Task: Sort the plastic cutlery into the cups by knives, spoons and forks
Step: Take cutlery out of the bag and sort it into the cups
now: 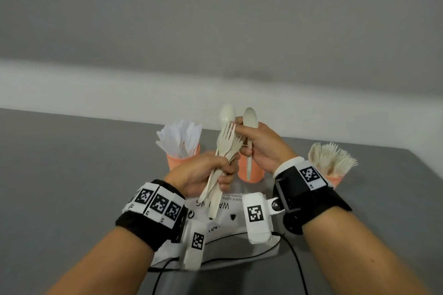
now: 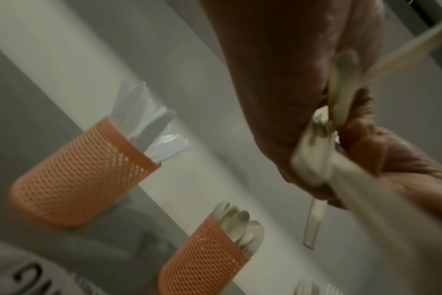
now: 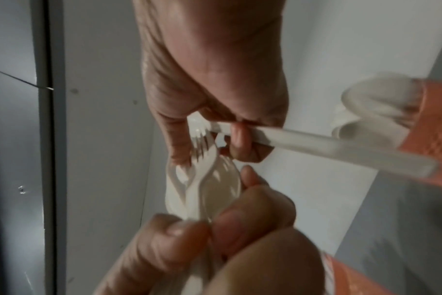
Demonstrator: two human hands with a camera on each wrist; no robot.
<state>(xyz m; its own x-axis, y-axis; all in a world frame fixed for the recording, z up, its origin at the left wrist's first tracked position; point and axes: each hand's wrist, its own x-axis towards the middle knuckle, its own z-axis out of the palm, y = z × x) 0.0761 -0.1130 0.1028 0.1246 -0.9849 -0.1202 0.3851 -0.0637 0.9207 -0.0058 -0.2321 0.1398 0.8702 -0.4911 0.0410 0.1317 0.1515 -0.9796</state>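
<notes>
3 orange cups, 2 hands, 1 printed bag

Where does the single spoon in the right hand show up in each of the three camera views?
Head: the spoon stands upright at centre, pinched by the right hand, in front of the middle cup.
Left wrist: only its handle end hangs below the hands, right of centre.
Right wrist: its handle runs rightwards from the fingers, blurred.
Shared landmark: the bundle of forks and spoons gripped by the left hand.
</notes>
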